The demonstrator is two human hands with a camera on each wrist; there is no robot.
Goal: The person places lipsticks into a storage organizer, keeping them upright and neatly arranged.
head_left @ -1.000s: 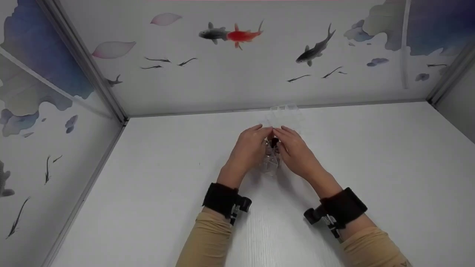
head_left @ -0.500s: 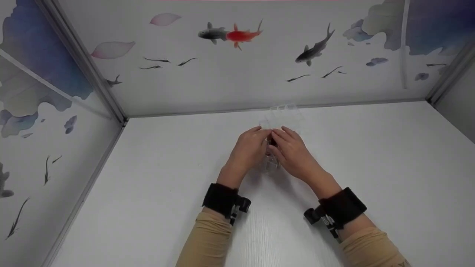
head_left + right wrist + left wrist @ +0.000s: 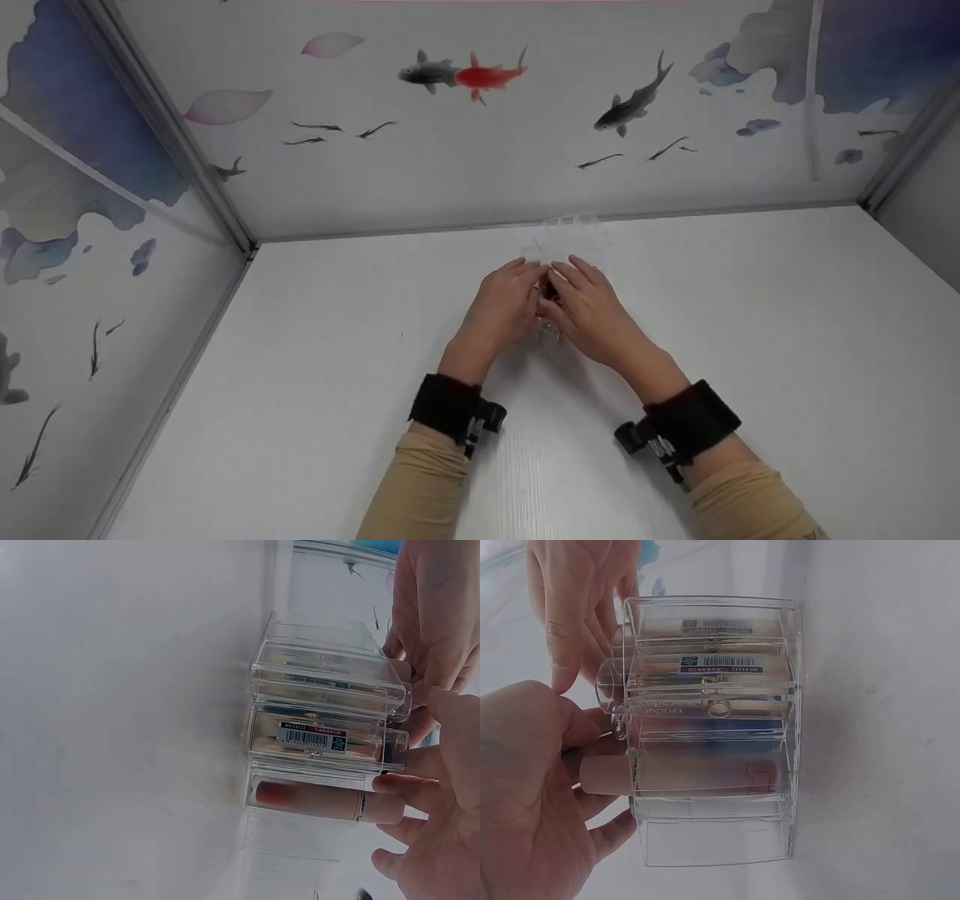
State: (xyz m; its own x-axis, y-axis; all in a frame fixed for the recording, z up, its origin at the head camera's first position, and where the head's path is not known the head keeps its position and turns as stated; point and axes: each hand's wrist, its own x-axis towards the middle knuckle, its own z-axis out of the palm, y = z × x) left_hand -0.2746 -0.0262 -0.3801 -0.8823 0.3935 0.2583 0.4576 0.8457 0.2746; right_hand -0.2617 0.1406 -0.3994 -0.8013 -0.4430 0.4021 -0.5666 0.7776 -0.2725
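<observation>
A clear plastic organizer (image 3: 718, 841) stands on the table, holding several lip gloss or lipstick tubes. Some have transparent caps and barcode labels. In the left wrist view, a tube with a pale pink cap (image 3: 604, 774) sits in a near slot. My left hand (image 3: 504, 300) is at the tube tops on the left side, its fingers partly behind the pink cap. My right hand (image 3: 596, 307) faces it from the right, fingertips beside the caps of a barcode-labelled tube (image 3: 311, 736) and a pink-capped tube (image 3: 319, 800). Whether either hand pinches a tube is hidden among the caps.
Behind the hands lies another clear plastic piece with compartments (image 3: 574, 232), close to the back wall. A white table (image 3: 337, 390) spreads around, with a panel painted with fish (image 3: 487, 75) at the back and another panel on the left.
My right thumb has moved left over the dark-topped tube, which now shows less between the hands. Both hands stay at the organizer otherwise.
</observation>
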